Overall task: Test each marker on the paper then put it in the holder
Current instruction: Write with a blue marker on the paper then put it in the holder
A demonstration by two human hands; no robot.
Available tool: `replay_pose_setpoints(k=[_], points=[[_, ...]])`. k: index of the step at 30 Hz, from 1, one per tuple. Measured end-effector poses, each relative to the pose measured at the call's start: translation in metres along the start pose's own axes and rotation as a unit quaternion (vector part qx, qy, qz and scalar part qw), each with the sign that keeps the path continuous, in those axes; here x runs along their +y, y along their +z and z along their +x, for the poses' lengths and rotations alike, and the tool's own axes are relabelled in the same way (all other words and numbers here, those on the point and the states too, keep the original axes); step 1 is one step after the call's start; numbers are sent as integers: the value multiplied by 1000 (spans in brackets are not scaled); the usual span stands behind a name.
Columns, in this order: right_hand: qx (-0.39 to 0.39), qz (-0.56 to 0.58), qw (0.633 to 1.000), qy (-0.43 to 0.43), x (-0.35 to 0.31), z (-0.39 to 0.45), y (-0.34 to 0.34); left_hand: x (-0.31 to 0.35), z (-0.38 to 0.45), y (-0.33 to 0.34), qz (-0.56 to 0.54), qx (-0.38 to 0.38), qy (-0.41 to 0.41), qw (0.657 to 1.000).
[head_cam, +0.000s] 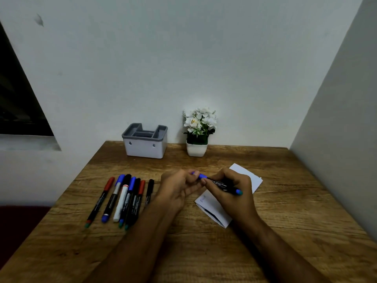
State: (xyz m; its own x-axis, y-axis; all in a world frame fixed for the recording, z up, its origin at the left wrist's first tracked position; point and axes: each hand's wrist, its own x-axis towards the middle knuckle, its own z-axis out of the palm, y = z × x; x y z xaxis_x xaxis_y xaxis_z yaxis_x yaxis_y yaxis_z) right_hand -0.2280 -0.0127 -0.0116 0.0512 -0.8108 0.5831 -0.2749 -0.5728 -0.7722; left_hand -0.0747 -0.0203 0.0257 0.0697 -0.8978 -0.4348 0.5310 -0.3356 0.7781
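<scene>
While the right hand (pixel 230 193) grips the marker (pixel 222 185) at frame centre, the left hand (pixel 179 186) pinches its blue cap (pixel 201 176) above the paper (pixel 216 211); bare table (pixel 285 201) extends rightward.

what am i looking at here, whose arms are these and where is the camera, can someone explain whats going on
There is no machine here. The arms belong to a person, and the single picture comes from a wide-angle camera worn on their head, looking forward and down, so the walls look bent.

The brown wooden table stands against a pale wall. At its back stand a white and grey plastic holder with compartments and a small white pot of white flowers. On the left lies a row of seven markers with red, blue and black caps. On the right lies a folded white sheet of paper with a faint scribble on it.

The right hand grips a black marker with a blue end above the paper. The left hand pinches its blue cap, either pulling it off or pushing it on.
</scene>
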Motion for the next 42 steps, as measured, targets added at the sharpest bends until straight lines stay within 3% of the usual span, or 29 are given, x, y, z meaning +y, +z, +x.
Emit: replay_pose_setpoints(k=[5, 11, 15, 18, 22, 25, 28, 34, 42], points=[[16, 53, 998, 1, 0, 13, 5, 5, 0, 6, -46, 15, 36, 998], [-45, 61, 997, 22, 6, 32, 15, 11, -1, 2, -61, 16, 61, 996], [-102, -100, 990, 17, 20, 34, 23, 23, 5, -7, -58, 44, 105, 992], [-184, -240, 953, 7, 20, 32, 25, 46, 7, -13, -60, 65, 188, 978], [-272, -331, 903, -36, 11, 33, 35, 88, 9, -17, 4, 99, 336, 937], [-307, -372, 874, -60, 4, 38, 49, 116, 18, -21, 105, 141, 441, 880], [-330, -402, 851, -76, 2, 40, 63, 137, 37, -22, 186, 181, 493, 831], [-344, -407, 842, -86, 12, 38, 78, 147, 77, -15, 293, 205, 521, 775], [-354, -400, 841, -84, 20, 44, 79, 132, 114, -26, 391, 228, 437, 777]])
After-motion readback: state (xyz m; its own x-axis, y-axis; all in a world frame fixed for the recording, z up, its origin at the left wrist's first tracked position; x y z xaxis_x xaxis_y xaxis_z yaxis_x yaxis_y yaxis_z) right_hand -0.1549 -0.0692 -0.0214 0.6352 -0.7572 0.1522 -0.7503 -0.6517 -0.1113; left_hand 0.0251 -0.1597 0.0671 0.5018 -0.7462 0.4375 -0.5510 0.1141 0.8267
